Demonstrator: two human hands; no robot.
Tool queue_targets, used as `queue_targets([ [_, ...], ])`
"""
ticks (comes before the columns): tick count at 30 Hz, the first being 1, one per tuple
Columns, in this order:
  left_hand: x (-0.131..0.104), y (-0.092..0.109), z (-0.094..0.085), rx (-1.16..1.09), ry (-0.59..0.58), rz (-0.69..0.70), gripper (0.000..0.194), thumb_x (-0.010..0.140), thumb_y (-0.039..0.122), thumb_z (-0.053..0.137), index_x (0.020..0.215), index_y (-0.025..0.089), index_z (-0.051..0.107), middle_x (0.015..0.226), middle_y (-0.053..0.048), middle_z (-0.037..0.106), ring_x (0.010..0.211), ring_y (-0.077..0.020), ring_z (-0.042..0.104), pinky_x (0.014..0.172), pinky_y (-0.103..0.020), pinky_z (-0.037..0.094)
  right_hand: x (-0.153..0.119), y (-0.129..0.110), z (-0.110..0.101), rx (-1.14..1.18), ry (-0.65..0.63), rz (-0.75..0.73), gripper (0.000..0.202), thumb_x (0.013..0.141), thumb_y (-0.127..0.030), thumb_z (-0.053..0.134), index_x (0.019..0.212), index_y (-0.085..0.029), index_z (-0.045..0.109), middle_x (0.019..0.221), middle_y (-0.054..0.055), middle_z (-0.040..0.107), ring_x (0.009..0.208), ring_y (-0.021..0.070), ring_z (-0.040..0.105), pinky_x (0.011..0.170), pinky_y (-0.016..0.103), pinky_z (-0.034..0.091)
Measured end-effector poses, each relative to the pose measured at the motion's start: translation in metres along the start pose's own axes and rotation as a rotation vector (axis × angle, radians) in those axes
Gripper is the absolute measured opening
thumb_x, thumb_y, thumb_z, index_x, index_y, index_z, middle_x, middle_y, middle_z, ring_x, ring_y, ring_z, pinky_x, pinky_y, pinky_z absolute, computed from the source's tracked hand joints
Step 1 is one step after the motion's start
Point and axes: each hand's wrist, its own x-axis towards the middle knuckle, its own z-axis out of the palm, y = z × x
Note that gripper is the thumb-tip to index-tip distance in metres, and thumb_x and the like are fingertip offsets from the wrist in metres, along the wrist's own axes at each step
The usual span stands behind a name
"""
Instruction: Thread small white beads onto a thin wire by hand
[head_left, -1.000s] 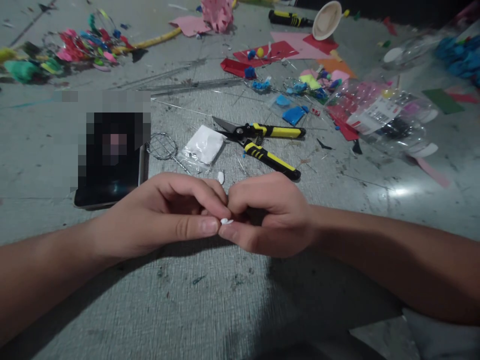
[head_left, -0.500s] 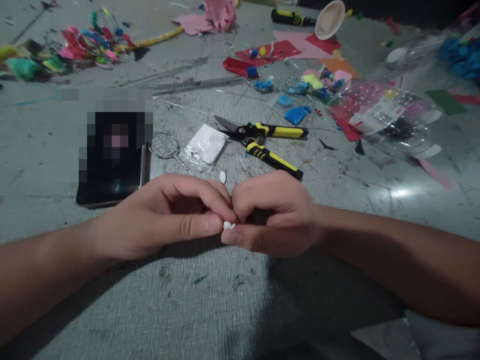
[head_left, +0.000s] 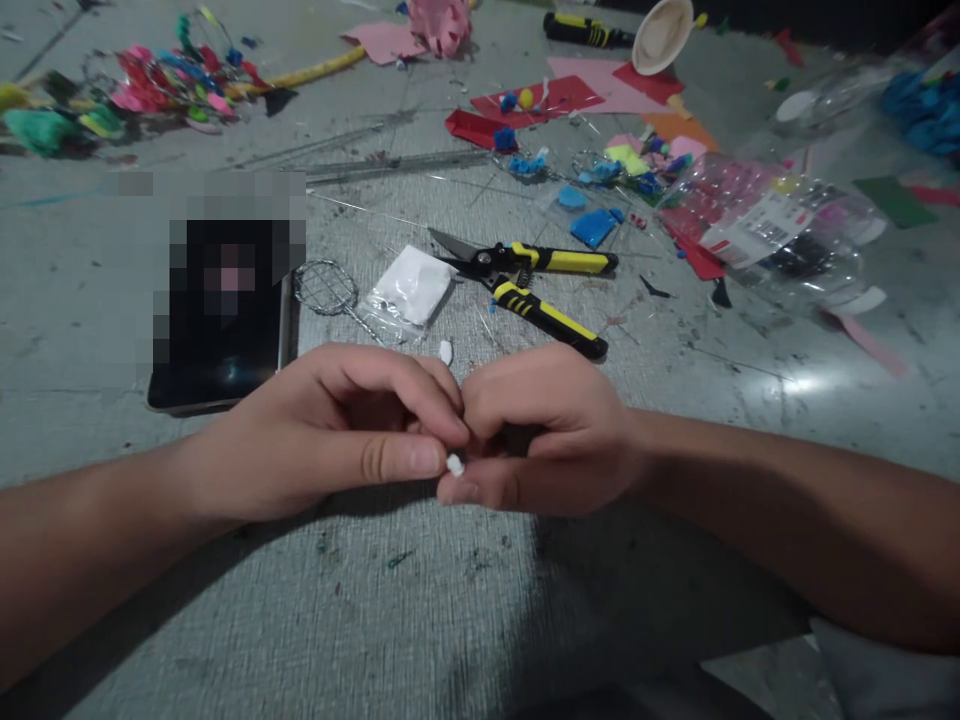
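Here the left hand (head_left: 337,430) and right hand (head_left: 544,430) meet knuckle to knuckle low over the counter (head_left: 420,600), both curled tight, pinching a small white bit (head_left: 454,464) between their thumb tips. Just beyond the hands lies another white bit (head_left: 445,352). Farther off sit yellow-handled snips (head_left: 532,280), a white packet (head_left: 409,290) and a wire whisk (head_left: 326,290); a dark phone (head_left: 217,370) lies to the left.

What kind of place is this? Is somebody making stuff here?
It looks like a craft table. Coloured paper scraps lie scattered on the grey table, yellow-handled snips sit nearby, and the left hand and right hand pinch a tiny white piece.
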Motion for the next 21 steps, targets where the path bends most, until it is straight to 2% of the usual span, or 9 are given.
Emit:
queue_targets([
  [3, -0.0007, 0.0002, 0.0002, -0.011, 0.006, -0.016, 0.01, 0.099, 0.013, 0.082, 0.102, 0.019, 0.09, 0.097, -0.001, 0.083, 0.09, -0.0107, 0.078, 0.082, -0.018, 0.064, 0.0004, -0.0001, -0.0011, -0.006, -0.034, 0.007, 0.039, 0.101, -0.033, 0.081, 0.073, -0.017, 0.06, 0.069, -0.005, 0.057, 0.066, 0.0062, 0.051, 0.063, 0.019, 0.042],
  [8, -0.0013, 0.0007, -0.0004, 0.017, 0.013, -0.031, 0.008, 0.099, 0.017, 0.083, 0.102, 0.02, 0.09, 0.097, -0.001, 0.082, 0.09, -0.0111, 0.078, 0.081, -0.017, 0.063, -0.0006, 0.0013, -0.0002, 0.008, 0.002, -0.001, 0.038, 0.104, -0.036, 0.078, 0.076, -0.016, 0.062, 0.07, -0.005, 0.057, 0.066, 0.0058, 0.051, 0.064, 0.02, 0.043],
  [17, 0.0004, 0.0003, -0.0024, 0.008, -0.016, -0.008, 0.024, 0.094, 0.001, 0.08, 0.1, 0.02, 0.091, 0.093, 0.0, 0.08, 0.085, -0.0083, 0.074, 0.079, -0.015, 0.062, -0.0012, 0.0017, 0.0013, 0.115, 0.019, 0.063, 0.037, 0.102, -0.032, 0.08, 0.074, -0.015, 0.063, 0.069, -0.006, 0.055, 0.063, 0.0043, 0.049, 0.062, 0.019, 0.041],
  [21, 0.0013, -0.0003, -0.002, 0.003, -0.005, -0.012, 0.021, 0.094, 0.002, 0.082, 0.099, 0.02, 0.091, 0.093, 0.0, 0.081, 0.085, -0.0084, 0.075, 0.079, -0.015, 0.062, 0.0007, 0.0041, -0.0013, 0.211, -0.037, 0.146, 0.042, 0.103, -0.036, 0.078, 0.072, -0.015, 0.06, 0.067, -0.007, 0.051, 0.062, 0.004, 0.047, 0.059, 0.018, 0.038],
])
